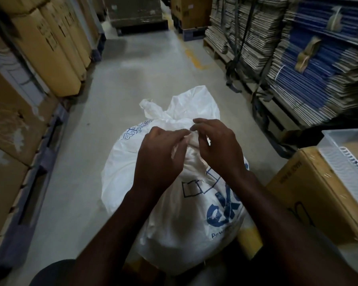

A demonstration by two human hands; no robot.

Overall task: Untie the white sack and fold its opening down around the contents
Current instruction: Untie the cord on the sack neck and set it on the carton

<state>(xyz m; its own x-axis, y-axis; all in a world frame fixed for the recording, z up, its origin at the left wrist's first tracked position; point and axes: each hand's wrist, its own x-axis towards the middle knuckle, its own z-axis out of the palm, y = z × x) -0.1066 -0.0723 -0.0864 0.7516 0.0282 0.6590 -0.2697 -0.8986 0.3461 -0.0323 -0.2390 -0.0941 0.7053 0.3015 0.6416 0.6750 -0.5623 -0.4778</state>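
Picking the knot loose
Left hand (160, 155) and right hand (217, 145) fingers are pinching the white sack (174, 203) knot (189, 139) (best teased apart gently, not yanked).

Both bare forearms extend forward and converge, the hands meeting close together at the white sack's (174, 203) tied neck. Left hand (159, 153): fingers curled, thumb and fingertips pinching the gathered material. Right hand (217, 145): directly beside the left, fingers bent, fingertips pinching the same knot.
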